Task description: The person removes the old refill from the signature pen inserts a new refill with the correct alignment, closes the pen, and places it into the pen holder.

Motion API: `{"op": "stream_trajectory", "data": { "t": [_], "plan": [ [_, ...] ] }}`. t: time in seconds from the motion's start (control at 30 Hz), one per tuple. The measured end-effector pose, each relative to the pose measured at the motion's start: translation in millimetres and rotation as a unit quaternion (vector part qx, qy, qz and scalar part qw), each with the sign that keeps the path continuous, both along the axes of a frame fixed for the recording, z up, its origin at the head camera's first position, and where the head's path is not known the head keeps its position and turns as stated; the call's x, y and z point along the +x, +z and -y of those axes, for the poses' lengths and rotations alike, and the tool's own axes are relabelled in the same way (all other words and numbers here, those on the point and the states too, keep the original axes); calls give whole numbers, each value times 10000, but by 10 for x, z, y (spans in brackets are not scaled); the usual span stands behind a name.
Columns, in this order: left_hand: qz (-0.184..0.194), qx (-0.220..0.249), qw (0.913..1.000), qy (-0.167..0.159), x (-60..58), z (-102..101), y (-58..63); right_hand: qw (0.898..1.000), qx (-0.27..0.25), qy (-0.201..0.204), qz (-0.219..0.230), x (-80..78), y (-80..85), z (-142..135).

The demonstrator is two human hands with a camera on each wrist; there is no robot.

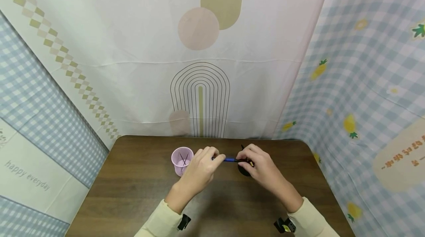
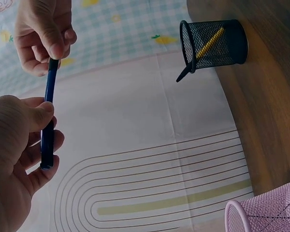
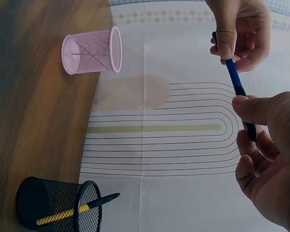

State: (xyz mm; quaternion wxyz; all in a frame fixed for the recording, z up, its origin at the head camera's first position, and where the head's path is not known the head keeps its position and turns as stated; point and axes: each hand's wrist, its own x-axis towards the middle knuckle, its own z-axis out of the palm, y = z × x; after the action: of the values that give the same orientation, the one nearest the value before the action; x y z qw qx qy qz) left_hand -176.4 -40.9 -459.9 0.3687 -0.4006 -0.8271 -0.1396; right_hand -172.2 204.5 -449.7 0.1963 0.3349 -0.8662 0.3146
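Between my two hands is a blue pen (image 1: 230,160) with black ends. My left hand (image 1: 199,170) pinches its blue end between thumb and fingers, and my right hand (image 1: 260,165) pinches the dark end. Behind the right hand in the head view, partly hidden by it, stands a black mesh pen cup (image 1: 244,171). The right wrist view shows a yellow and black pen (image 3: 63,216) leaning in that cup, its black end sticking out past the rim. A pink mesh pen cup (image 1: 178,169) stands beside my left hand, with crossed dark lines showing through its mesh.
Both cups stand on a brown wooden table (image 1: 132,178) with rounded far corners. A pale printed cloth (image 1: 139,93) hangs behind the far edge. Blue checked cloth (image 1: 358,78) hangs along the right side, and more hangs at the left.
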Motion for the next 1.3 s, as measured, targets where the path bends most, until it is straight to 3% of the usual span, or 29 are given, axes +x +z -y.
{"op": "stream_trajectory", "data": {
  "t": [0.37, 0.67, 0.9, 1.07, 1.3],
  "plan": [
    [-59, -35, 9999, 126, -1, -12, -2, 9988, -255, -31, -416, -33, -66, 17],
    [53, -25, 9998, 186, 12, -14, 8, 9994, -226, -134, -220, -23, -75, 2],
    [58, -12, 9998, 210, 9, -3, 10, 9984, -102, -348, -440, -11, -66, -29],
    [65, -39, 9997, 223, 11, -2, 7, 9990, 36, -408, -171, 5, -3, -47],
    [0, -16, 9997, 228, 9, -7, -6, 9971, 109, -335, 676, -9, 71, -54]
  ]
}}
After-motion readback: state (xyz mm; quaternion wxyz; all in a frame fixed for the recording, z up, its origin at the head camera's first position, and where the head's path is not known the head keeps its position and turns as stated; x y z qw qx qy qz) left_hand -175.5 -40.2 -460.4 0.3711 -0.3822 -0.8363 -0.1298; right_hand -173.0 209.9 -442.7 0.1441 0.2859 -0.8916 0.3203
